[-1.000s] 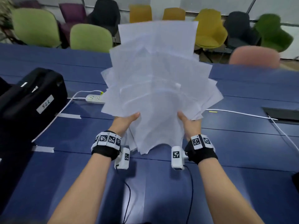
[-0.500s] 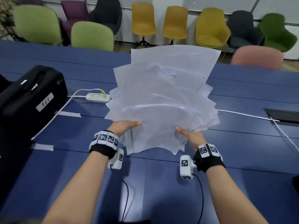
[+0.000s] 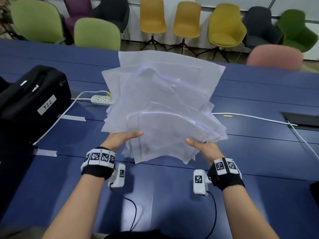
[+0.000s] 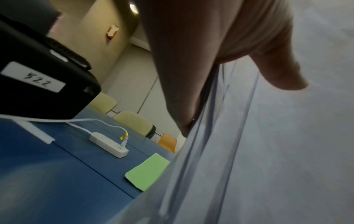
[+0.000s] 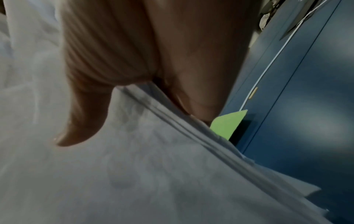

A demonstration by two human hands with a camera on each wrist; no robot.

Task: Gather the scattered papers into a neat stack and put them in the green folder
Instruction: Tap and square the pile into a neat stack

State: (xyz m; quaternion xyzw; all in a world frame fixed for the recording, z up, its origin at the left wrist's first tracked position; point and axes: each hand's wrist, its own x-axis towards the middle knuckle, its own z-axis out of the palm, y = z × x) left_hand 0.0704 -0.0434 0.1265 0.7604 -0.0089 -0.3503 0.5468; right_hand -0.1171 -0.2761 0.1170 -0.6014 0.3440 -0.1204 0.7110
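A loose, fanned bundle of white papers (image 3: 160,107) hangs above the blue table (image 3: 259,161), tilted away from me. My left hand (image 3: 123,138) pinches its near left edge, thumb on top and fingers beneath. My right hand (image 3: 201,146) pinches the near right edge the same way. The wrist views show each thumb pressed on the papers (image 4: 287,151) (image 5: 134,174). The green folder (image 4: 147,172) lies flat on the table under the bundle; one corner of the green folder (image 5: 228,123) peeks out in the right wrist view. The head view hides it.
A black case (image 3: 32,102) labelled 522 sits at the left. A white power strip (image 3: 101,100) and its cable lie behind the papers' left side. Another white cable (image 3: 255,117) runs right toward a table hatch (image 3: 303,119). Coloured chairs line the far edge.
The bundle has come down from upright in front of me to a flatter tilt over the table. Both hands dropped with it and keep their hold.
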